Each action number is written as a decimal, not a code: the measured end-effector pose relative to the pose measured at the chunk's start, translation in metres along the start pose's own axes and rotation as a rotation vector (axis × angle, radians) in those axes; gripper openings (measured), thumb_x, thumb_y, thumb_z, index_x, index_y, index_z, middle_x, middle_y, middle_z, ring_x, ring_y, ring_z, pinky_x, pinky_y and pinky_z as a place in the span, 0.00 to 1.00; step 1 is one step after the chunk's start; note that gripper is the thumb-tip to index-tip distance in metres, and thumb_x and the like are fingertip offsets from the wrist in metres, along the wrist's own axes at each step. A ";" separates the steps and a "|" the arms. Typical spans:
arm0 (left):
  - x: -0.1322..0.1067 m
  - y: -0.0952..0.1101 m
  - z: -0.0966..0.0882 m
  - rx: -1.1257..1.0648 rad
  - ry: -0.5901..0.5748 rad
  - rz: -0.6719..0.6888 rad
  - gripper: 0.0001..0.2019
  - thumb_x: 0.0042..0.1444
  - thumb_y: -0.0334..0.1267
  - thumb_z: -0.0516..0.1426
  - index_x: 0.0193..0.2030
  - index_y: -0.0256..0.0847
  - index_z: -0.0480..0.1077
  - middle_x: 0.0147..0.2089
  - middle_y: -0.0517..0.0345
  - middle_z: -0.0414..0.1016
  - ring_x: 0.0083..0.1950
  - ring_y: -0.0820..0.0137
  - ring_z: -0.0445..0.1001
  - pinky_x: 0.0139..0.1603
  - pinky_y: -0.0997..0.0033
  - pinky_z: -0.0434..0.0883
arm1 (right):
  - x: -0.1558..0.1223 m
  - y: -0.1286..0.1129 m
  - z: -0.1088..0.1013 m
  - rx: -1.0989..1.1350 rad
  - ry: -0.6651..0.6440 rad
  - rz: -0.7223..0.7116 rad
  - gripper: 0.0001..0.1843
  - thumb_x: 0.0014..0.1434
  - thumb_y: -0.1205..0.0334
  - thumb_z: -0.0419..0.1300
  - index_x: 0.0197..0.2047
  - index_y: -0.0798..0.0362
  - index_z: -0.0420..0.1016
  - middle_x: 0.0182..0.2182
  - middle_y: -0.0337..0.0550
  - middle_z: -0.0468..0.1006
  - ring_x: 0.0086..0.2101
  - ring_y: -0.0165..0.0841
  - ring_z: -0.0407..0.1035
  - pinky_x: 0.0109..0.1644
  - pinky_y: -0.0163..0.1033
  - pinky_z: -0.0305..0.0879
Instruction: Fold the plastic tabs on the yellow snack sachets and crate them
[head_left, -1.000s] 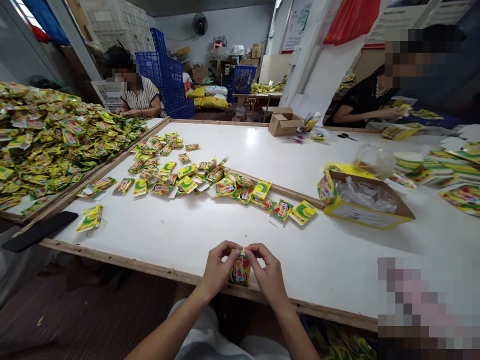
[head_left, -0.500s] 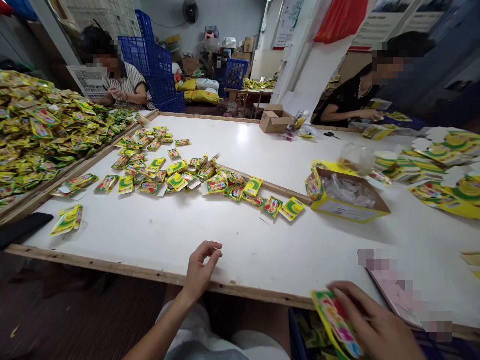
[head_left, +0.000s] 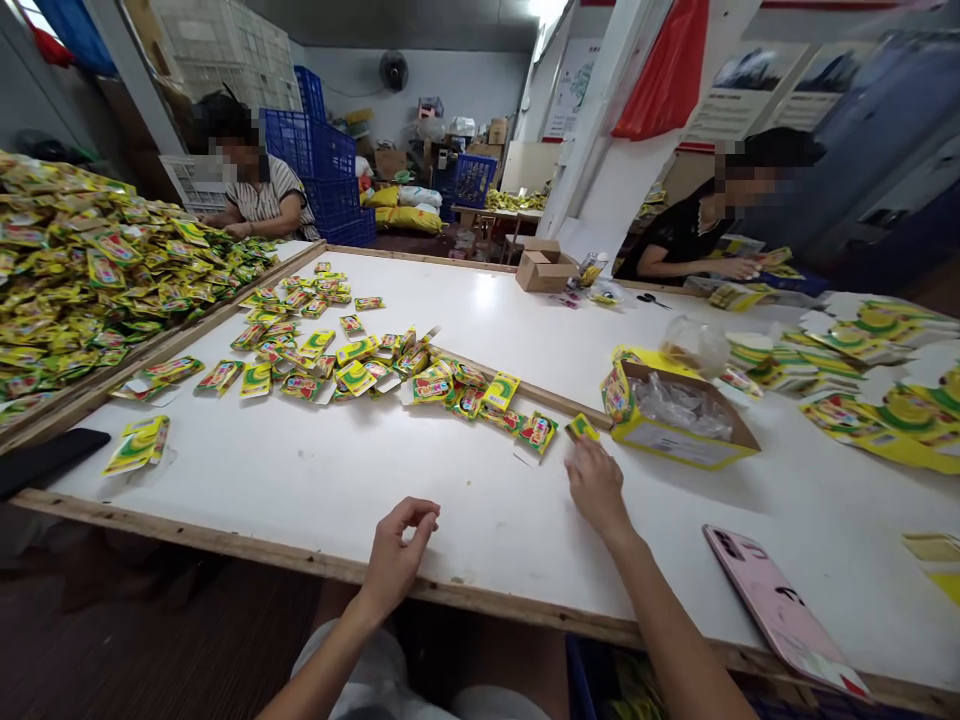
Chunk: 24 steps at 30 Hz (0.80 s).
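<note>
My right hand [head_left: 598, 485] reaches forward over the white table [head_left: 315, 500], its fingertips closed on the near edge of a small yellow-green printed carton [head_left: 581, 428]; they hide part of it. My left hand [head_left: 403, 545] rests near the front table edge, its fingers curled and thumb close to the forefinger, with nothing visible in them. Left of my right hand lies another small carton [head_left: 537, 434] with a white flap sticking out. A heap of similar cartons [head_left: 358, 375] stretches away toward the far left.
A yellow display box [head_left: 679, 440] holding clear plastic stands right of centre. A pink phone [head_left: 784, 610] lies by the front edge. Flat printed card [head_left: 885, 410] is stacked at right. A wooden strip [head_left: 555, 393] crosses the table. A large packet pile [head_left: 112, 260] fills the left. Two people sit opposite.
My right hand has moved from the front edge, where it held a printed carton over a blue crate, up and left to a carton on the table. My left hand has hardly moved.
</note>
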<state>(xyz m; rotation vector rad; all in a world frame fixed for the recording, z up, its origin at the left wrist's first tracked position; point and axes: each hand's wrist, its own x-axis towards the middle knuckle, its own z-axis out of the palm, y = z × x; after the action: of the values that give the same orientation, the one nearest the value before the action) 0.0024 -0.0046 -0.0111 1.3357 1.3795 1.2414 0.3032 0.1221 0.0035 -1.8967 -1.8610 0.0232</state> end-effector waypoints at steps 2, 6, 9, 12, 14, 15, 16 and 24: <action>0.000 0.000 0.002 0.011 0.011 0.026 0.09 0.61 0.41 0.54 0.43 0.41 0.72 0.41 0.53 0.75 0.42 0.65 0.74 0.45 0.65 0.70 | -0.010 -0.011 -0.022 0.169 0.084 -0.040 0.19 0.62 0.59 0.50 0.54 0.56 0.70 0.54 0.56 0.72 0.54 0.45 0.65 0.57 0.52 0.61; 0.001 0.002 0.005 0.035 -0.049 0.183 0.18 0.59 0.37 0.56 0.56 0.45 0.65 0.56 0.49 0.68 0.54 0.61 0.69 0.53 0.60 0.68 | -0.053 -0.058 -0.042 0.609 -0.064 -0.151 0.16 0.60 0.54 0.56 0.49 0.51 0.73 0.46 0.47 0.77 0.46 0.41 0.71 0.50 0.44 0.68; 0.001 0.004 0.007 0.030 -0.172 0.199 0.24 0.59 0.35 0.56 0.62 0.48 0.59 0.57 0.50 0.67 0.54 0.62 0.68 0.56 0.59 0.67 | -0.080 -0.096 -0.025 0.778 -0.299 -0.200 0.12 0.61 0.57 0.56 0.46 0.49 0.75 0.44 0.45 0.78 0.46 0.39 0.71 0.50 0.43 0.67; 0.001 0.004 0.007 -0.025 -0.235 0.099 0.23 0.60 0.35 0.54 0.62 0.48 0.59 0.49 0.53 0.71 0.44 0.66 0.73 0.47 0.64 0.72 | -0.096 -0.112 0.000 0.937 -0.345 -0.111 0.11 0.60 0.58 0.58 0.46 0.49 0.72 0.41 0.44 0.78 0.42 0.37 0.72 0.48 0.43 0.68; 0.002 0.004 0.006 -0.078 -0.235 0.049 0.22 0.59 0.35 0.55 0.61 0.48 0.60 0.46 0.54 0.71 0.40 0.68 0.74 0.41 0.68 0.73 | -0.102 -0.113 0.013 1.074 -0.311 -0.013 0.12 0.58 0.56 0.60 0.46 0.48 0.69 0.38 0.42 0.78 0.39 0.37 0.72 0.44 0.41 0.69; 0.003 0.004 0.006 -0.101 -0.235 0.038 0.21 0.59 0.35 0.56 0.59 0.47 0.62 0.46 0.54 0.72 0.40 0.68 0.74 0.40 0.69 0.73 | -0.105 -0.113 0.017 1.125 -0.298 0.027 0.13 0.57 0.55 0.62 0.44 0.48 0.69 0.36 0.42 0.78 0.38 0.37 0.73 0.43 0.41 0.69; 0.004 0.004 0.006 -0.119 -0.239 0.028 0.19 0.58 0.35 0.56 0.57 0.46 0.64 0.45 0.54 0.73 0.40 0.68 0.74 0.41 0.69 0.73 | -0.106 -0.112 0.020 1.154 -0.301 0.051 0.13 0.56 0.54 0.62 0.43 0.49 0.70 0.35 0.42 0.78 0.38 0.37 0.73 0.43 0.41 0.69; 0.016 0.003 0.004 -0.243 -0.149 0.059 0.09 0.57 0.36 0.58 0.45 0.41 0.69 0.46 0.52 0.75 0.48 0.65 0.74 0.51 0.65 0.70 | -0.104 -0.126 0.030 1.100 -0.236 0.023 0.12 0.58 0.52 0.60 0.39 0.50 0.76 0.39 0.46 0.79 0.41 0.39 0.73 0.47 0.44 0.68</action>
<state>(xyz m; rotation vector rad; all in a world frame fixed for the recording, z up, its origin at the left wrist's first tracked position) 0.0052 0.0118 -0.0075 1.2781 1.0568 1.2757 0.1668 0.0280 -0.0120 -1.1363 -1.4340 1.0740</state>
